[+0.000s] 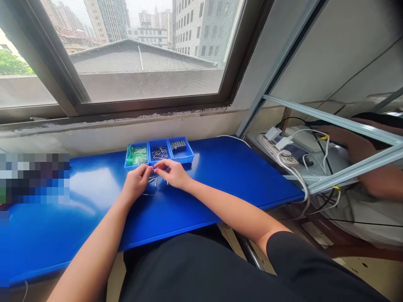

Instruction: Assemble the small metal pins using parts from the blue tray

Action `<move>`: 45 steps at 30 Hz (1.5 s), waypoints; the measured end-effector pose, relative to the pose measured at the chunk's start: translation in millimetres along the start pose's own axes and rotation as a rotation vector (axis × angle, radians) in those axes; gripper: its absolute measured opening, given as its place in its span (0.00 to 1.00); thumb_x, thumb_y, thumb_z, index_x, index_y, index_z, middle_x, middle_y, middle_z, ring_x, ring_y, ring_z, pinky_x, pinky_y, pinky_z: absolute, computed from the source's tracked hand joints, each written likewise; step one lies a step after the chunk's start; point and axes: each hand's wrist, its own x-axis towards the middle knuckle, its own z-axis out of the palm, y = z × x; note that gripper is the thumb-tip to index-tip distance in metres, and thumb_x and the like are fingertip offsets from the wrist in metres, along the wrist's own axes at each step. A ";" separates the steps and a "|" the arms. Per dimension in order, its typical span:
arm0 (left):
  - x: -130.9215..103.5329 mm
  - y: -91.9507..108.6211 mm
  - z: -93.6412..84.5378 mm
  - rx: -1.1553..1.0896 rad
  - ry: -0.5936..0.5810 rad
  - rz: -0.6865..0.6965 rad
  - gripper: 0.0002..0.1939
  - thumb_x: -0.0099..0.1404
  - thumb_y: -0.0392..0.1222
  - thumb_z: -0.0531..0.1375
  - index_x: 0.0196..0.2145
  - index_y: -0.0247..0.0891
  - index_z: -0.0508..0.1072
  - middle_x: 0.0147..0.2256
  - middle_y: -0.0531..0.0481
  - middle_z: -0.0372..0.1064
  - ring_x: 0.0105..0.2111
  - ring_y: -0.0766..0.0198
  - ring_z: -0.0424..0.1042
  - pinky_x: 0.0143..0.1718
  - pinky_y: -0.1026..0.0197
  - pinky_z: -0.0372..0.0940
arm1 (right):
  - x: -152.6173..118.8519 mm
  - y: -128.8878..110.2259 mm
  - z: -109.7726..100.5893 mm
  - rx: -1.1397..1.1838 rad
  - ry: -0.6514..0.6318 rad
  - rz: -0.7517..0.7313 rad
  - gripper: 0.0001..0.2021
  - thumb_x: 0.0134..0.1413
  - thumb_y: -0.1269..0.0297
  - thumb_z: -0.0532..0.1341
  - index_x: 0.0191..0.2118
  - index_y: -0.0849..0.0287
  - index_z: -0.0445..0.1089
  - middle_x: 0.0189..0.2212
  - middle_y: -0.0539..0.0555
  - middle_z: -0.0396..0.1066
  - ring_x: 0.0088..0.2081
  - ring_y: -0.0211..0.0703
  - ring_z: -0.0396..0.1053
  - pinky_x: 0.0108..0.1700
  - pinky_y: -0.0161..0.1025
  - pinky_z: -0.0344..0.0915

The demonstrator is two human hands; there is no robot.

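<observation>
My left hand (137, 179) and my right hand (175, 173) meet over the blue table, fingertips pinched close together. Whatever small part they hold between them is too small to make out. Under and beside the fingers, several thin metal pins (153, 181) lie loose on the table. Just beyond the hands stands a row of three joined blue bins. A green plastic bag with pale small pieces (138, 155) lines the left bin. Dark slim metal parts (159, 152) fill the middle one. In the right bin (185, 156), small metal cylinders (178, 145) stand in rows.
The blue table (214, 180) runs along the wall below a window (145, 63). A blurred-out patch covers its left end. To the right, a metal frame (333, 119) borders a shelf with a power strip (277, 149) and white cables (296, 176). Another person's arm (349, 142) shows there.
</observation>
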 end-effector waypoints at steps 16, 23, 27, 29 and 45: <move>-1.9 0.9 0.5 -0.053 -0.026 0.020 0.17 0.69 0.52 0.54 0.32 0.36 0.73 0.21 0.55 0.63 0.21 0.69 0.58 0.24 0.65 0.54 | 1.8 3.9 0.0 -0.073 0.040 0.001 0.09 0.60 0.62 0.62 0.35 0.61 0.77 0.34 0.54 0.77 0.34 0.40 0.73 0.37 0.36 0.66; -0.7 2.4 -0.2 -0.048 -0.014 0.004 0.16 0.68 0.51 0.55 0.32 0.36 0.73 0.21 0.55 0.63 0.21 0.69 0.58 0.24 0.64 0.54 | 0.9 7.9 0.8 -0.077 -0.006 -0.016 0.09 0.59 0.60 0.63 0.36 0.59 0.78 0.34 0.54 0.78 0.34 0.40 0.72 0.36 0.36 0.65; -0.6 2.0 0.2 -0.060 -0.009 0.014 0.15 0.68 0.51 0.55 0.32 0.37 0.73 0.21 0.55 0.63 0.21 0.69 0.57 0.24 0.64 0.54 | 0.7 8.7 1.6 -0.120 0.002 -0.078 0.07 0.56 0.61 0.65 0.35 0.58 0.78 0.33 0.54 0.77 0.36 0.41 0.71 0.36 0.37 0.65; -1.0 0.7 0.8 -0.078 -0.008 0.014 0.14 0.68 0.50 0.56 0.33 0.37 0.73 0.20 0.56 0.62 0.20 0.69 0.56 0.23 0.65 0.53 | 0.9 7.7 1.5 -0.116 0.007 -0.074 0.07 0.56 0.62 0.65 0.34 0.59 0.79 0.32 0.54 0.77 0.35 0.41 0.70 0.36 0.37 0.65; -3.2 -0.9 4.5 -0.125 -0.031 0.078 0.10 0.63 0.48 0.62 0.37 0.39 0.72 0.19 0.60 0.58 0.19 0.72 0.55 0.22 0.67 0.53 | 5.5 9.0 4.0 0.473 -0.023 0.311 0.17 0.39 0.58 0.73 0.33 0.60 0.69 0.29 0.50 0.75 0.29 0.37 0.72 0.31 0.34 0.66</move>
